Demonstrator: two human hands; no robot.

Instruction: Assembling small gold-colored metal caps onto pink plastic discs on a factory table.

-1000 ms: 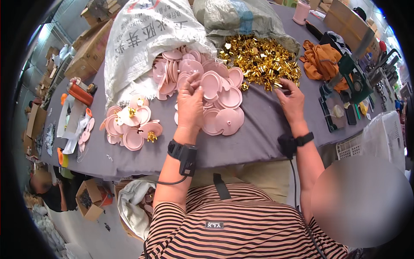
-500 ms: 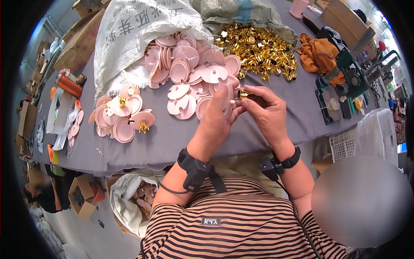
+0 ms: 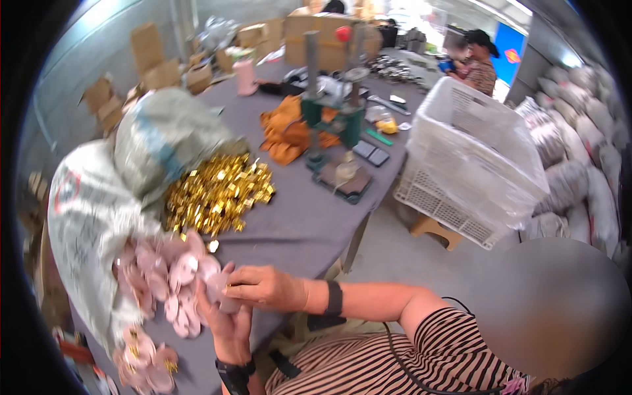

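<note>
- Over the near edge of the gray-draped table (image 3: 289, 230), a worker's left hand (image 3: 227, 327) cups a pink disc (image 3: 216, 287), palm up, fingers half curled around it.
- Meeting it from three o'clock, the right hand (image 3: 273, 289) has its fingertips pinched nearly together on a small gold fitting (image 3: 228, 286), mostly hidden, against the disc's face.
- At nine to ten o'clock from the hands, I see loose pink discs (image 3: 153, 273) heaped at the mouth of a white woven sack (image 3: 92, 224).
- At eight o'clock sits a cluster of discs with gold fittings attached (image 3: 141, 362).
- Toward twelve, a glittering heap of gold fittings (image 3: 220, 194) spreads before a gray-green sack (image 3: 171, 125).
- At one o'clock, orange cloth (image 3: 283, 135) lies beside a green bench press (image 3: 332, 125).
- At two, a white plastic crate (image 3: 471, 164) rests by the table above a brown stool (image 3: 436, 232).
- Farther out between one and two, a person in a dark cap (image 3: 480, 66); stacked sacks (image 3: 576, 171) stand beyond two.
</note>
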